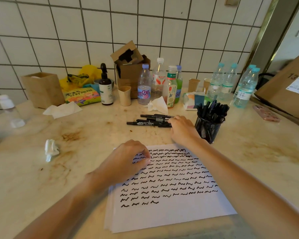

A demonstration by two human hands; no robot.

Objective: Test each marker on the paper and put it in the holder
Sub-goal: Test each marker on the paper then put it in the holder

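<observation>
Countertop [86, 138], pale stone with brown stains, runs out of view on both sides; its near edge is cut off behind the forearms.

Paper [171, 200] – a small stack of white sheets lying flat near the front edge, top sheet covered with rows of short black squiggles down to a partial last row. Its upper-left corner is hidden under the left hand [126, 163], which rests on the sheet with fingers curled, thumb meeting fingertips; whether anything is pinched there cannot be told.

Holder [208, 128] – black mesh cup just beyond the paper's far right corner, crowded with dark markers standing cap-up. Its lower left side is hidden by the right wrist.

Right hand [181, 128] lies palm-down between holder and loose markers [150, 120], fingers bent over the right ends of the pile; those ends are covered, so a grip cannot be confirmed.

Loose markers: about five, black with white labels, lying side by side pointing left, well beyond the paper. Label text too small to read.
</observation>
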